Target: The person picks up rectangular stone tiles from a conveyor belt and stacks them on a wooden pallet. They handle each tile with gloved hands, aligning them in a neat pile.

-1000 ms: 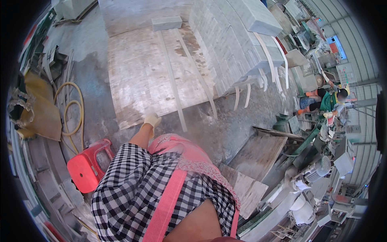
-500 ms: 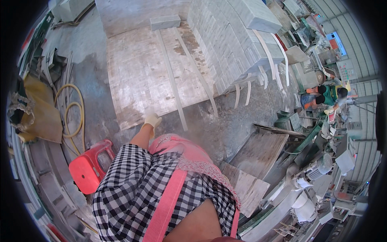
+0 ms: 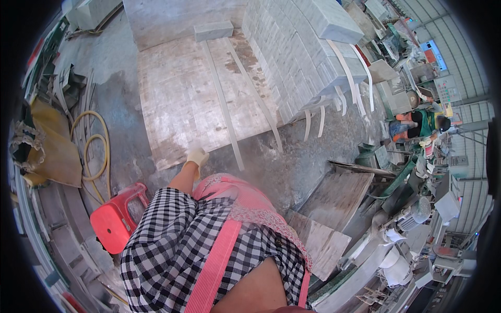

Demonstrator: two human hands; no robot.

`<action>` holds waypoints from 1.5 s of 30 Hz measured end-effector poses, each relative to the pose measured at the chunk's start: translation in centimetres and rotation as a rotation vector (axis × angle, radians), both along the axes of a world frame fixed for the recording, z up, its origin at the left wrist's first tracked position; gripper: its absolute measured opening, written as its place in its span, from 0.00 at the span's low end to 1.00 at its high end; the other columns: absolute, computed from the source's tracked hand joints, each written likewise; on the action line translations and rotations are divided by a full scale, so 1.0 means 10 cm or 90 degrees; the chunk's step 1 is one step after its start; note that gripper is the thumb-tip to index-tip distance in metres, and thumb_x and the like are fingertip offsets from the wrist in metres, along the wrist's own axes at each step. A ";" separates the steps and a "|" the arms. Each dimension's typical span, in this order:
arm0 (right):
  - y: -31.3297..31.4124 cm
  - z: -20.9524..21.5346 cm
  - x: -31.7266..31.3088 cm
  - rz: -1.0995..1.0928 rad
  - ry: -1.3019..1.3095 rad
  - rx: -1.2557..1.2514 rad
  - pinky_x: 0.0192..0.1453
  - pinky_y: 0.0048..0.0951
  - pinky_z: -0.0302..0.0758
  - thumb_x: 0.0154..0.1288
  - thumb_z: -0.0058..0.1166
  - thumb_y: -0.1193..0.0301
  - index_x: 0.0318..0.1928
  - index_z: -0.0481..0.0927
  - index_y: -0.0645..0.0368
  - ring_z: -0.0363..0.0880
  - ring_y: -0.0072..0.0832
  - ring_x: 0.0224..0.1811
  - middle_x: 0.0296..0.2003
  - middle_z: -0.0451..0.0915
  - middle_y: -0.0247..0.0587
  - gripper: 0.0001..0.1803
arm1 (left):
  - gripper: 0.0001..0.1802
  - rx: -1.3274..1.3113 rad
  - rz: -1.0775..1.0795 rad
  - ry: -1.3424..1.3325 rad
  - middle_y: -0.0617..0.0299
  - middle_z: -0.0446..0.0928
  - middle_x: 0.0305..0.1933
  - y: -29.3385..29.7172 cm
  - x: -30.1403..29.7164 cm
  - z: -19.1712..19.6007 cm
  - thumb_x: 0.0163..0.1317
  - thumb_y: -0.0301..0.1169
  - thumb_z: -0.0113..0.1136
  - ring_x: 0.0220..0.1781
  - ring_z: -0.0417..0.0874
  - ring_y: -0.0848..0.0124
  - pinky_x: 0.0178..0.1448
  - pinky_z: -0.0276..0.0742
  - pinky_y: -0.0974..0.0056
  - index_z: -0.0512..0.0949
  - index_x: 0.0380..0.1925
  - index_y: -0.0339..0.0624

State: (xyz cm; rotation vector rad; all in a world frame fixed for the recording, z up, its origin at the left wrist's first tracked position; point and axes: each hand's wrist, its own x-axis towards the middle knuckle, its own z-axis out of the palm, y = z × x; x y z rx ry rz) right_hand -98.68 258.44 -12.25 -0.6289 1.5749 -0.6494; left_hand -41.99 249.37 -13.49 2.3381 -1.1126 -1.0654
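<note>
I see the gloved left hand (image 3: 197, 155) at the near edge of the stone slab (image 3: 182, 99); its grip state is indeterminable. No lift is evident. Right hand unseen.

One gloved hand (image 3: 197, 155) hangs down on a straight arm.

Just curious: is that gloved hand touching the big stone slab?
Touching. The head view shows the gloved left hand resting on the near edge of the stone slab.
</note>
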 end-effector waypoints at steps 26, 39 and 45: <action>-0.06 0.07 0.20 0.040 -0.033 -0.006 0.54 0.25 0.75 0.75 0.45 0.63 0.57 0.73 0.70 0.80 0.29 0.50 0.49 0.82 0.48 0.22 | 0.25 0.007 0.045 -0.013 0.44 0.82 0.44 0.11 0.21 -0.06 0.52 0.49 0.54 0.50 0.82 0.49 0.55 0.77 0.52 0.84 0.39 0.40; 0.47 0.61 0.76 0.078 0.323 -0.110 0.55 0.30 0.73 0.69 0.47 0.61 0.51 0.78 0.68 0.82 0.32 0.47 0.45 0.84 0.46 0.22 | 0.30 0.046 -0.110 0.055 0.42 0.82 0.47 0.01 0.44 -0.24 0.56 0.54 0.53 0.54 0.82 0.49 0.58 0.75 0.53 0.82 0.46 0.39; 1.00 0.55 0.84 -0.098 0.301 -0.045 0.52 0.29 0.75 0.66 0.48 0.60 0.49 0.79 0.67 0.83 0.30 0.44 0.39 0.86 0.45 0.22 | 0.26 0.101 -0.204 0.172 0.49 0.81 0.44 -0.34 0.35 -0.11 0.61 0.45 0.56 0.49 0.80 0.61 0.55 0.74 0.58 0.79 0.47 0.31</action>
